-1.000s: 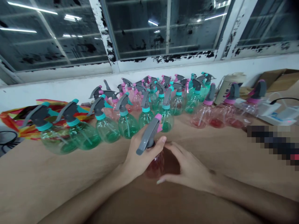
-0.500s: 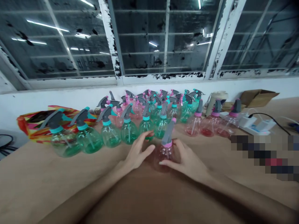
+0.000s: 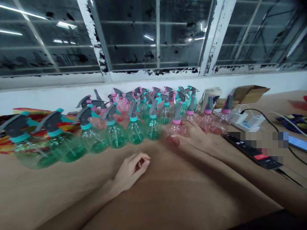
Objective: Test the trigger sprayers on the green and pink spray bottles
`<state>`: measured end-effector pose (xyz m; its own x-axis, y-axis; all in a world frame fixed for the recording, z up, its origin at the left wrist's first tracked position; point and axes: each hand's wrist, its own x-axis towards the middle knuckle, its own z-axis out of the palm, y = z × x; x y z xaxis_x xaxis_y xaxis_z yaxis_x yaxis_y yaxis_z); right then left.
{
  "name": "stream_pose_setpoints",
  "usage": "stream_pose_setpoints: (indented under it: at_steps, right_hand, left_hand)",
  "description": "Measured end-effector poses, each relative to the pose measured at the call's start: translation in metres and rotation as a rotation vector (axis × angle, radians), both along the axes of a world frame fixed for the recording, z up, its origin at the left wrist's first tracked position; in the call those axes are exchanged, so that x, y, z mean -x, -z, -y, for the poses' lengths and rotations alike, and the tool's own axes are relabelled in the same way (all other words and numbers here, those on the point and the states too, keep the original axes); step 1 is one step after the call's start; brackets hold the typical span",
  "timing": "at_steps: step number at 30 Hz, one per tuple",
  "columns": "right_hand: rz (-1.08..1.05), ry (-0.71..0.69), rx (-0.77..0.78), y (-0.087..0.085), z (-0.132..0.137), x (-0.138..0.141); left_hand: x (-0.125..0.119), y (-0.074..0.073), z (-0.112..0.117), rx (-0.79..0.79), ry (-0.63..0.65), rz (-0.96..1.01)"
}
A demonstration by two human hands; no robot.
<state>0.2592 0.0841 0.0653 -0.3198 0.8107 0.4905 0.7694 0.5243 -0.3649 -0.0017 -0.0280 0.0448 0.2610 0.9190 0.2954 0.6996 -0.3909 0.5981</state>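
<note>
My right hand [image 3: 199,137] is wrapped around a pink spray bottle [image 3: 174,129], its thumb across the near side. The bottle stands upright, with a grey trigger head and a pink collar; red liquid shows low inside. Just right of the row of green spray bottles [image 3: 153,127], it is close to the last one. My left hand [image 3: 131,170] hovers over or rests on the bare table in front of that row, fingers curled towards the thumb, holding nothing. To the right of the held bottle stand several pink spray bottles [image 3: 218,124], partly behind my right hand.
More green and pink bottles crowd together along the wall [image 3: 134,80]. A phone [image 3: 251,151] lies on the table [image 3: 158,198] at right, near a white power strip [image 3: 249,126] with cables. Behind are a cardboard box [image 3: 250,92] and, at left, a bright patterned bag [image 3: 7,140].
My right hand has carried the pink bottle forward to the end of the green row. My left hand has drawn back towards me and its fingers have curled in. The view has turned right.
</note>
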Motion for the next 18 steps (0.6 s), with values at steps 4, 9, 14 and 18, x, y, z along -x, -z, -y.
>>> stream_pose_setpoints:
  at_steps: [4,9,14,18]
  right_hand:
    - [0.019,0.011,-0.033,-0.004,-0.01,0.01]
    - [0.03,0.067,-0.01,-0.002,-0.029,0.016]
    - [0.028,0.136,0.019,-0.003,-0.027,0.018]
    - [-0.04,0.1,-0.049,-0.006,-0.016,-0.002]
  left_hand:
    - [0.001,-0.001,-0.003,-0.01,0.01,-0.122]
    - [0.0,-0.002,-0.004,0.0,-0.008,-0.141]
    - [0.004,0.001,-0.005,-0.012,0.026,-0.188]
    - [0.008,0.004,-0.006,-0.008,0.002,-0.199]
